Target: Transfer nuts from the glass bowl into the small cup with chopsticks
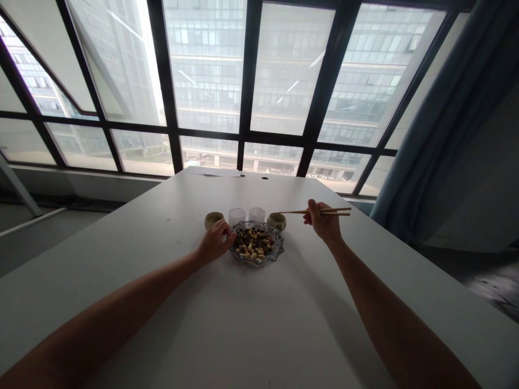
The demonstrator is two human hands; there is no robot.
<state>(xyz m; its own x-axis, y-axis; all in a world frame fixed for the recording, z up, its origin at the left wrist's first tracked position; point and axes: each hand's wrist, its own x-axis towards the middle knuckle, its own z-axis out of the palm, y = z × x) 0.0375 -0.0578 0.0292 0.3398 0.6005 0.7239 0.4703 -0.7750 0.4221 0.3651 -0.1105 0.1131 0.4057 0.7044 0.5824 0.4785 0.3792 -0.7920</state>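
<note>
Chopsticks over a ceramic cup, a curled hand at a glass bowl

In the head view, the person's right hand (322, 219) is closed around slim, pale wooden-looking chopsticks (340, 211), whose tips reach the rim of the right ceramic cup (276, 222), a rounded, buff vessel with a dark marking. The left hand (217, 237) is partly curled at the left edge of the glass bowl (279, 251); whether it grips the rim or anything else cannot be told. The bowl, clear and jagged-rimmed, stands on the smooth white table (243, 324) and holds a mix of pale, knobbly peanuts (252, 251) and small dark pieces too fine to identify.

Behind the bowl stand two translucent, angular cups (237, 217), their lower parts hidden by it. The left ceramic cup (213, 218) is partly covered by the left hand. The contents of all four cups are hard to make out. Both forearms are cut off below.
</note>
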